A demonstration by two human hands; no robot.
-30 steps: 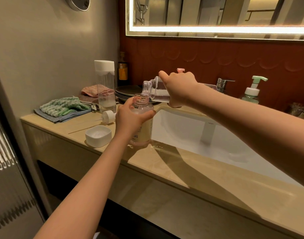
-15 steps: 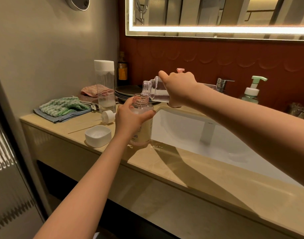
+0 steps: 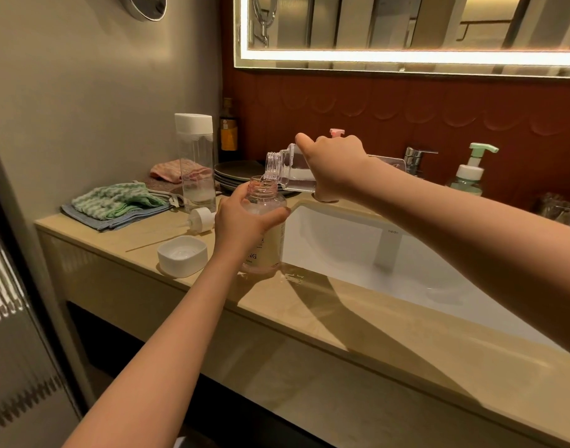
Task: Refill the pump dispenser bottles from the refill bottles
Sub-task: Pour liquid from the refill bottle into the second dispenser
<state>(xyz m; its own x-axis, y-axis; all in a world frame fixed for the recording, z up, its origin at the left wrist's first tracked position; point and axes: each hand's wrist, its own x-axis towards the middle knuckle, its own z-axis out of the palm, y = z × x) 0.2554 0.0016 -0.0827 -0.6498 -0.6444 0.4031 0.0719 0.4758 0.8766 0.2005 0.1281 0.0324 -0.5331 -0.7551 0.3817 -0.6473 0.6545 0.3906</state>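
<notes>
The left hand [image 3: 241,218] grips the uncapped dispenser [image 3: 265,244], clear-shouldered with a cream label. At its 1 o'clock, the right hand [image 3: 333,166] grips the tipped clear refill [image 3: 288,171], mouth touching the dispenser's neck.

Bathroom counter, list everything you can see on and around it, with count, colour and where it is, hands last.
Dispenser bottle: 1, clear with pale liquid, counter beside sink, open top.
Refill bottle: 1, clear, tilted over the dispenser's mouth.
Pump head: 1, white, lying on counter.
Square dish: 1, white, counter front.
Tall container: 1, clear, white lid, by wall.
Cloths: a pile, green and blue, left end.
Pink cloth: 1, behind container.
Plates: stack, dark, back.
Dark bottle: 1, yellow label, corner.
Green pump bottle: 1, right of tap.
Tap: 1, chrome.
Sink: 1, white.
Mirror: 1, lit edge.
Left hand: holds dispenser.
Right hand: holds refill.
</notes>
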